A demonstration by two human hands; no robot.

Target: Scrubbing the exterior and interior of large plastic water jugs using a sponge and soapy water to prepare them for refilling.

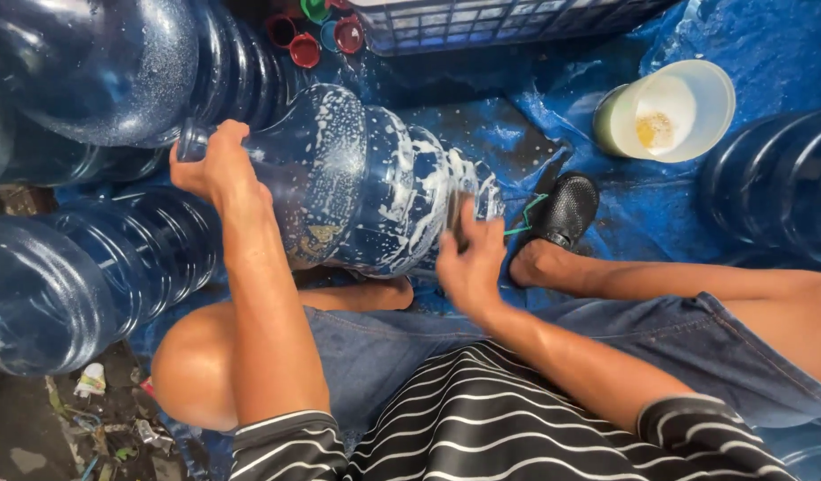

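A large blue water jug lies on its side in front of my knees, streaked with white soap foam. My left hand grips its neck at the left end. My right hand is blurred and pressed against the jug's soapy side near its base, closed around a small dark scrubbing pad that is mostly hidden by my fingers. I sit low, in denim shorts and a striped shirt, with one black shoe planted on the blue tarp.
More big blue jugs crowd the left side, the top left and the right edge. A white plastic tub with soapy liquid sits at upper right. Red and green caps and a blue crate lie behind. Litter lies at bottom left.
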